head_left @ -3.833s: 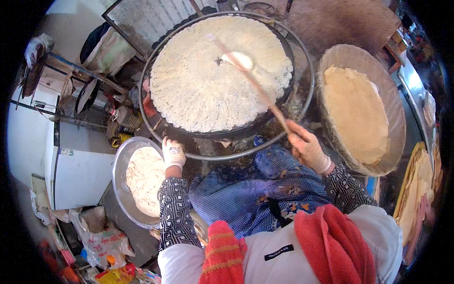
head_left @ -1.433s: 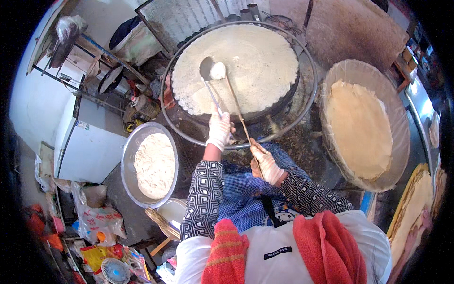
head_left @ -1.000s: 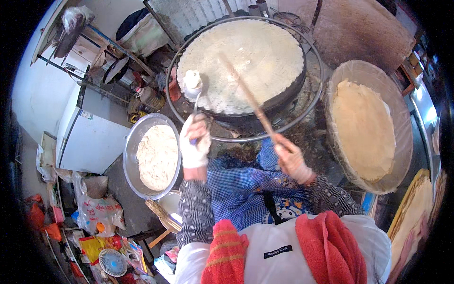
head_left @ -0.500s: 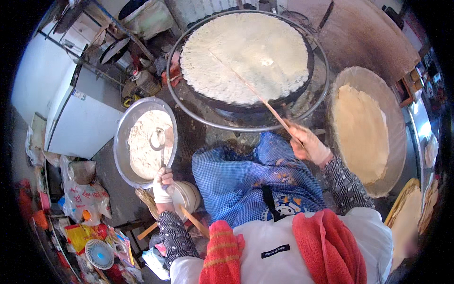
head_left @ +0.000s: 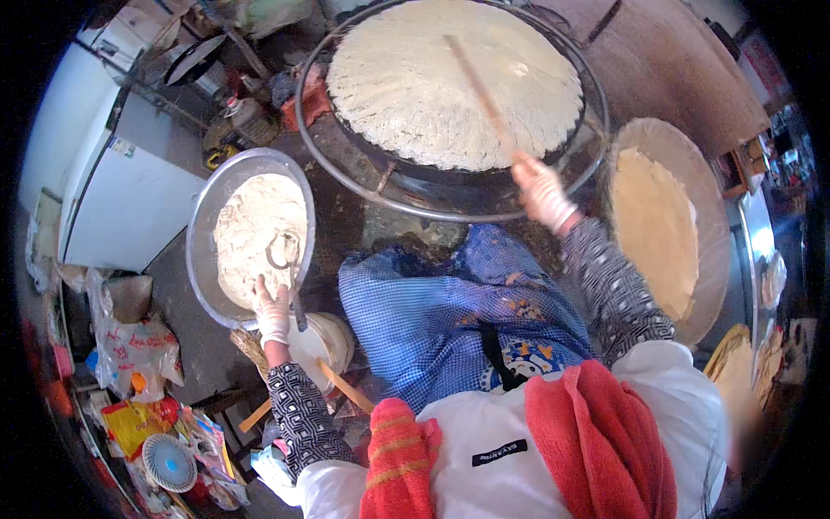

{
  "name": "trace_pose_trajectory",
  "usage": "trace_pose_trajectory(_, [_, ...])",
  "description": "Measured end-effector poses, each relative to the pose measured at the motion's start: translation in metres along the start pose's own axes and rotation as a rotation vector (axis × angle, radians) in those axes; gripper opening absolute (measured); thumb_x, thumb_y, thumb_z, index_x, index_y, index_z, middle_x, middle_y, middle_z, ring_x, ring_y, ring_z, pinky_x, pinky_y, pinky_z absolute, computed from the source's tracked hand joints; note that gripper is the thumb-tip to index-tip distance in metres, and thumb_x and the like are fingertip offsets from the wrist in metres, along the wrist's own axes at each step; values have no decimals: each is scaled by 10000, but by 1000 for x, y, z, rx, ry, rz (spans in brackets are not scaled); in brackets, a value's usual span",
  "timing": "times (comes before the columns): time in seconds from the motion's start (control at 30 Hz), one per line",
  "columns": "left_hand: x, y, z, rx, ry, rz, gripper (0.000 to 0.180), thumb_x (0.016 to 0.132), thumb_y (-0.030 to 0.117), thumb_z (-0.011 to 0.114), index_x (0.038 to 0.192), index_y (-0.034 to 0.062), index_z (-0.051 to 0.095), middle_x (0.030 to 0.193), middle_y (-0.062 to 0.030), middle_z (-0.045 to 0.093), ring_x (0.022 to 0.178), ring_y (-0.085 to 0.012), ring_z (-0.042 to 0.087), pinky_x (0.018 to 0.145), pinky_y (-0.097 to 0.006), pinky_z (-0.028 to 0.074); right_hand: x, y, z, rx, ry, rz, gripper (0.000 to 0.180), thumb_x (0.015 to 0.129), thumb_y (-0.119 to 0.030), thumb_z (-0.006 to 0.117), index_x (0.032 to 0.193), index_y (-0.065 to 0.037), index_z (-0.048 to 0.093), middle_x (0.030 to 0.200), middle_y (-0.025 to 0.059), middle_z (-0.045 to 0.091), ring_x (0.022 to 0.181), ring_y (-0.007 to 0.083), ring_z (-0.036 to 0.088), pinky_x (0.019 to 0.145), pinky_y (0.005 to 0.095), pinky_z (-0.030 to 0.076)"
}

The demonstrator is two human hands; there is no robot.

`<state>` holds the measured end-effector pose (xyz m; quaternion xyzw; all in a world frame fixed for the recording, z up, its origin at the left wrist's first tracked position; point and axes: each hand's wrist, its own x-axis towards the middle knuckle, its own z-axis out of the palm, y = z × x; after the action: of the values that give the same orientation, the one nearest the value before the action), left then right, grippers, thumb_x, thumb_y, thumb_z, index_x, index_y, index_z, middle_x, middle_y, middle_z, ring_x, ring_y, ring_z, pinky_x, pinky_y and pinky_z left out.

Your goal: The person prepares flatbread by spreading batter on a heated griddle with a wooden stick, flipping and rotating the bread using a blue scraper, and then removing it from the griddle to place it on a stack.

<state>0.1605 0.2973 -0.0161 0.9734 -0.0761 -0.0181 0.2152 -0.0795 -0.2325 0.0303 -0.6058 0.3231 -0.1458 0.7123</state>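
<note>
A wooden stick (head_left: 475, 84), blurred along its length, reaches toward 11 o'clock from the right hand (head_left: 540, 190), which is closed around its near end. It lies across the view of a broad pale dough sheet (head_left: 406, 95) at 12 o'clock; whether it touches the sheet, I cannot tell. A small whiter patch (head_left: 520, 67) shows at the sheet's 2 o'clock. Beneath the sheet is a dark round griddle (head_left: 432, 175), with a metal ring (head_left: 458, 217) around it.

At 9 o'clock is a metal bowl (head_left: 201, 229) of soft, pale batter (head_left: 242, 221). A ladle (head_left: 293, 277) has its head in the batter toward the bowl's 4 o'clock, its handle crossing the rim at 5. The left hand (head_left: 271, 311) is open, fingers spread over the bowl's 6 o'clock edge, just beside that handle; contact is unclear. A white bucket (head_left: 337, 339) stands near the bowl, at its 5 o'clock.

At 3 o'clock a plastic-lined basket (head_left: 713, 199) holds flat tan sheets (head_left: 655, 233). More flat rounds (head_left: 731, 368) lie at 4 o'clock, and a white cabinet (head_left: 134, 190) stands toward 10 o'clock
</note>
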Motion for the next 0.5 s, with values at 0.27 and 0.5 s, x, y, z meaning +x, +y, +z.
trace_pose_trajectory(0.27, [56,162,44,333,99,750,810,682,182,760,1399,79,397,1468,-193,360,1372,-401,290,1135,-486,254,-49,25,124,52,-150,-28,389,935,-146,617,1319,-197,590,832,-37,656,536,36,488,432,220,392])
trace_pose_trajectory(0.5, [30,275,82,770,-221,871,278,748,361,716,954,176,741,1015,-90,700,1081,-308,594,1095,-500,282,-38,2,25,-47,184,-490,394,950,-180,602,1340,-194,551,843,-34,622,487,65,437,402,221,368])
